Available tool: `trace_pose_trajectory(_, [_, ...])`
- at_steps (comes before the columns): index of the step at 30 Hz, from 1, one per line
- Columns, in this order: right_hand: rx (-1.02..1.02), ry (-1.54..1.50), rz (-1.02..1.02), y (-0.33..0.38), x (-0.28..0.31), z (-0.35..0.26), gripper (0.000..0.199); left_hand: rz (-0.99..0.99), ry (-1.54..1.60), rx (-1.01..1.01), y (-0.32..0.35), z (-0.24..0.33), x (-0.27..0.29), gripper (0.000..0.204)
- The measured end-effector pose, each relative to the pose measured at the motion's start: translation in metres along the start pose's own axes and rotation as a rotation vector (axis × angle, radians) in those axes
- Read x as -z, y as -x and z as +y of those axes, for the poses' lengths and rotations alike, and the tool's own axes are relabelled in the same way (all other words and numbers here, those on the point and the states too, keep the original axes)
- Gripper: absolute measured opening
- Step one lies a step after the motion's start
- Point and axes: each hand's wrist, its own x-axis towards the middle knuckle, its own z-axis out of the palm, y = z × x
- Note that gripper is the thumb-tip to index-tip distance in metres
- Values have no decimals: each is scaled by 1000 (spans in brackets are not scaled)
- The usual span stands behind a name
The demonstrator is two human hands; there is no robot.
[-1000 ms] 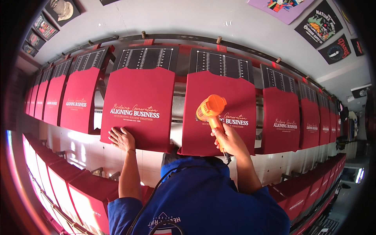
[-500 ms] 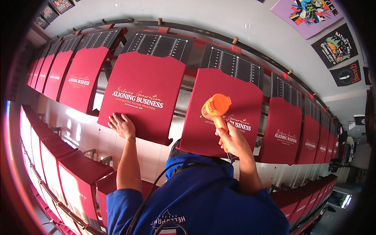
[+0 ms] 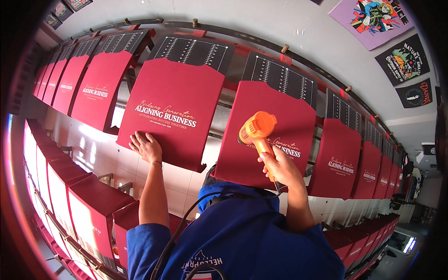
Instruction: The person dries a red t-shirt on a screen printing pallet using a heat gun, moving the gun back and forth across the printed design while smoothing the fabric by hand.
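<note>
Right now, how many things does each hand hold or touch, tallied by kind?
Orange heat gun, gripped in the right hand: 1
Dark red shirt, under the flat left hand: 1
Total: 2

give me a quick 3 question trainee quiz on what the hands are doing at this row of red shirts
1. True or false: the left hand lies flat on the lower part of a red shirt.
2. What does the right hand grip?
A. a spray bottle
B. an orange heat gun
C. a squeegee
3. Fill in: the heat gun's black cable trails down over the person's ____ top.

Key: 1 true; 2 B; 3 blue
</note>
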Motion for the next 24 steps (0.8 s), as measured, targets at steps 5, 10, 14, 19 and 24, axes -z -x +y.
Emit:
trace_pose_trajectory(5, [-33, 53, -11, 0, 0, -1, 30, 15, -8, -14, -1, -4, -5, 58])
trace_pose_trajectory(10, [-60, 96, 37, 1, 1, -6, 31, 6, 10, 8, 2, 4, 2, 58])
trace_pose_trajectory(14, [-47, 56, 5, -1, 10, 0, 30, 19, -2, 8, 1, 0, 0, 58])
trace_pose_trajectory(19, [-69, 10, -20, 2, 16, 0, 30, 26, 8, 2, 1, -2, -2, 58])
trace_pose_trajectory(24, [-65, 27, 1, 2, 18, 10, 32, -5, 24, 28, 3, 4, 3, 58])
